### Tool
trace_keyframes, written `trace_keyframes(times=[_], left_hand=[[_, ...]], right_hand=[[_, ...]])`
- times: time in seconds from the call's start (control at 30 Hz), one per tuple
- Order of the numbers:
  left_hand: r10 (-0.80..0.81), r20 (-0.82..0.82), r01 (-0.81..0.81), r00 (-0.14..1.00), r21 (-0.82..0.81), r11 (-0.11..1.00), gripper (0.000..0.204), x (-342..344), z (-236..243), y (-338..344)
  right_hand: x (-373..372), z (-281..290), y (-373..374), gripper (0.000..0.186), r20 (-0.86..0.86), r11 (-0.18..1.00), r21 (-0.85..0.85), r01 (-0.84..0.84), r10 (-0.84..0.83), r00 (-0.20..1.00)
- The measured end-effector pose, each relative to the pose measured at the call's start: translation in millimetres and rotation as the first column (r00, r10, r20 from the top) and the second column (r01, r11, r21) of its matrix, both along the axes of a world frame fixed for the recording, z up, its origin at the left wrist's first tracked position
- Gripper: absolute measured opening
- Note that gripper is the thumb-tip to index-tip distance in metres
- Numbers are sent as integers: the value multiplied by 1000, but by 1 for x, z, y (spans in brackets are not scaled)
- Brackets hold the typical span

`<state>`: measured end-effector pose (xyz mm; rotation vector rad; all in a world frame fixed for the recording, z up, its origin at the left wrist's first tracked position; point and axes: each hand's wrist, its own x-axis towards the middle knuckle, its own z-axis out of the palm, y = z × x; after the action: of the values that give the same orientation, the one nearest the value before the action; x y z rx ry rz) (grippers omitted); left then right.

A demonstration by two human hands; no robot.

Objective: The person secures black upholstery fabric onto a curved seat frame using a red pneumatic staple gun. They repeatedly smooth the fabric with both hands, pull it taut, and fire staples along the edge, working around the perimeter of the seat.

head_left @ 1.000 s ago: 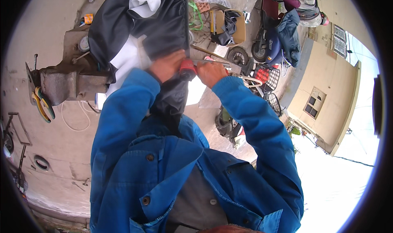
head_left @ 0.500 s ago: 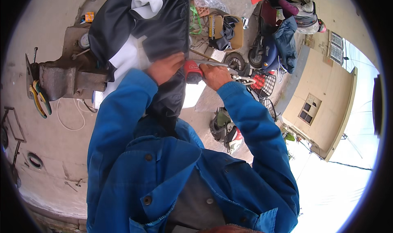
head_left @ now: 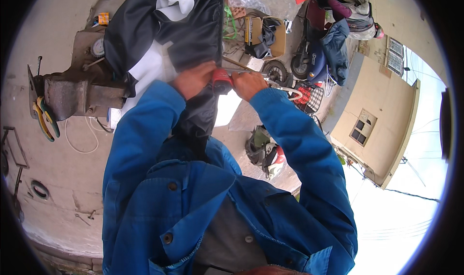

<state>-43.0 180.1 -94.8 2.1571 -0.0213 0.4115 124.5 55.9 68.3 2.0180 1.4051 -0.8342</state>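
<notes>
A shiny black leatherette cover [head_left: 203,38] with a white underside stretches from the top of the view down to my lap. My left hand [head_left: 195,79] is closed on its right-hand edge, fingertips pressed together there. Just right of that edge, my right hand [head_left: 249,84] grips a red-headed tool [head_left: 223,80], which looks like an air staple gun. Its red and dark head touches or overlaps the cover beside my left fingers; which of the two I cannot tell. A pale hose [head_left: 289,92] shows beyond my right hand. The fingertips of both hands are partly hidden.
On the left stands a rusty bench vise [head_left: 72,93] with yellow-green pliers [head_left: 44,118] hanging by it. A cardboard box [head_left: 275,38] of dark scraps lies at upper right, near a parked scooter [head_left: 314,62] and a wire basket [head_left: 311,96]. Bags [head_left: 263,151] sit on the ground.
My right hand has moved slightly left with the red-headed tool, bringing its head over the cover's edge and turning it a little. My left hand stays nearly where it was.
</notes>
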Motion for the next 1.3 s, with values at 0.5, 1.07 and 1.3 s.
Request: trace_keyframes(times=[0.5,1.07,1.3], left_hand=[[15,5,-15,1000,69,998,34,-6,6,3],[20,44,-21,999,14,1000,38,-5,3,2],[55,-39,-53,998,50,997,33,-4,0,1]], right_hand=[[17,18,-29,43,-3,989,146,36,-36,999],[19,-2,8,21,38,996,61,-67,65,997],[23,-10,28,23,18,998,-23,-61,62,998]])
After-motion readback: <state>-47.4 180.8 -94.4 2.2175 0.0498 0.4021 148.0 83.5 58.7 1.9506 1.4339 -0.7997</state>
